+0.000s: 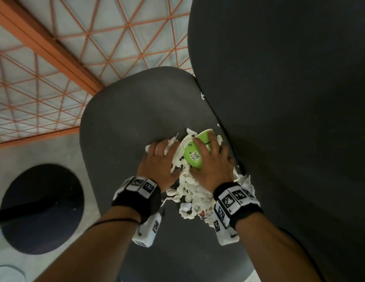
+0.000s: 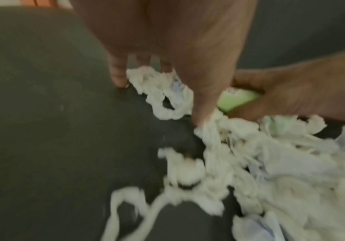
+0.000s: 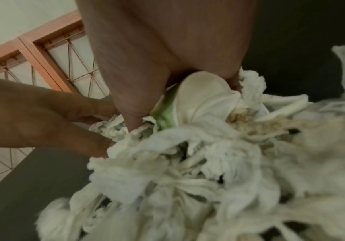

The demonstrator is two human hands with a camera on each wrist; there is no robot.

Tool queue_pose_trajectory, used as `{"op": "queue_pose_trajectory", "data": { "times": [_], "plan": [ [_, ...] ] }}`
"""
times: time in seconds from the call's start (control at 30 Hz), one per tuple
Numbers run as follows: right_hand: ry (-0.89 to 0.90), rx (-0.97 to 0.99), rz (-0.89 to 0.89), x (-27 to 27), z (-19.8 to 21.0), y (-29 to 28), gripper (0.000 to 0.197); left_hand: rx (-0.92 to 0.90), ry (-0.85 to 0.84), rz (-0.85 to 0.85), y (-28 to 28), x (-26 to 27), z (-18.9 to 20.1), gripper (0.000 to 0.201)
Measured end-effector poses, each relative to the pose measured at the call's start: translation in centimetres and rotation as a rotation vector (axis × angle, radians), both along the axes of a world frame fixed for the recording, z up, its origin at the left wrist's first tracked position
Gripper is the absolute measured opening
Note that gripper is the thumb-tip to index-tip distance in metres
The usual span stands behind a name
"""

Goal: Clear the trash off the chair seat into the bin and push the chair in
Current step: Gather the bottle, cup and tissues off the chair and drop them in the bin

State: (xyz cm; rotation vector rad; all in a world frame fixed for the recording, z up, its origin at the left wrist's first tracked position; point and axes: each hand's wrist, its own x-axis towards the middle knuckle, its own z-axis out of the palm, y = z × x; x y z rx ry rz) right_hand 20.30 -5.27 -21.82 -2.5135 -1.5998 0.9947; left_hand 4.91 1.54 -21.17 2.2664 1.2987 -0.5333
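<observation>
A heap of white shredded tissue (image 1: 189, 190) and a green paper cup (image 1: 192, 159) with a QR code lie on the dark grey chair seat (image 1: 126, 119), close to the backrest. My left hand (image 1: 161, 147) lies on the heap's left edge, fingers fairly straight and spread on the tissue (image 2: 270, 163). My right hand (image 1: 208, 151) covers the cup, thumb on one side and fingers curled over the other. In the right wrist view the cup (image 3: 165, 117) lies on its side, wedged under that hand (image 3: 184, 102). The left wrist view shows the left hand (image 2: 159, 97) with its thumb in the shreds.
The chair's tall dark backrest (image 1: 289, 98) rises right beside the heap. An orange wire-mesh panel (image 1: 55, 58) stands beyond the seat. On the grey floor at the left sits a black round base (image 1: 41, 208) with a dark pole. No bin is in view.
</observation>
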Motion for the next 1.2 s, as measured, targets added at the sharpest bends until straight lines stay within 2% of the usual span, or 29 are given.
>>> {"op": "queue_pose_trajectory", "data": {
  "times": [0.1, 0.3, 0.43, 0.53, 0.6, 0.67, 0.8, 0.87, 0.97, 1.1, 1.2],
  "plan": [
    [0.010, -0.008, -0.001, -0.7, 0.2, -1.7, 0.088, 0.072, -0.094, 0.110, -2.1, 0.0, -0.4, 0.062],
    [0.156, 0.012, -0.123, 0.2, 1.7, -3.7, 0.107, -0.049, -0.335, 0.485, -2.8, -1.2, -0.1, 0.033],
    [0.326, 0.069, -0.205, 1.3, 3.7, -4.4, 0.125, -0.066, -0.519, 0.639, -3.6, -3.1, 1.3, 0.042],
    [0.375, 0.142, -0.251, 1.6, 4.7, -4.8, 0.131, -0.086, -0.593, 0.699, -4.7, -3.8, 2.1, 0.049],
    [0.419, 0.197, -0.287, 1.6, 5.0, -5.3, 0.132, -0.122, -0.607, 0.659, -5.8, -3.7, 2.3, 0.055],
    [0.465, 0.240, -0.322, 1.6, 4.9, -5.8, 0.132, -0.173, -0.558, 0.517, -7.0, -3.2, 2.1, 0.067],
    [0.576, 0.288, -0.392, 1.5, 3.9, -7.0, 0.132, -0.236, -0.172, 0.183, -9.6, -0.6, 0.9, 0.110],
    [0.624, 0.317, -0.433, 1.5, 3.4, -7.7, 0.128, -0.226, -0.011, 0.058, -10.8, 0.8, 0.2, 0.119],
    [0.632, 0.368, -0.481, 1.4, 3.2, -8.5, 0.119, -0.175, 0.097, -0.044, -12.2, 2.2, -0.4, 0.105],
    [0.638, 0.400, -0.544, 1.5, 3.7, -9.3, 0.112, -0.108, 0.056, -0.059, -12.7, 2.4, -0.3, 0.078],
    [0.641, 0.395, -0.562, 1.3, 4.6, -9.8, 0.105, -0.125, -0.016, 0.021, -12.3, 1.4, -0.1, 0.066]
  ]
}}
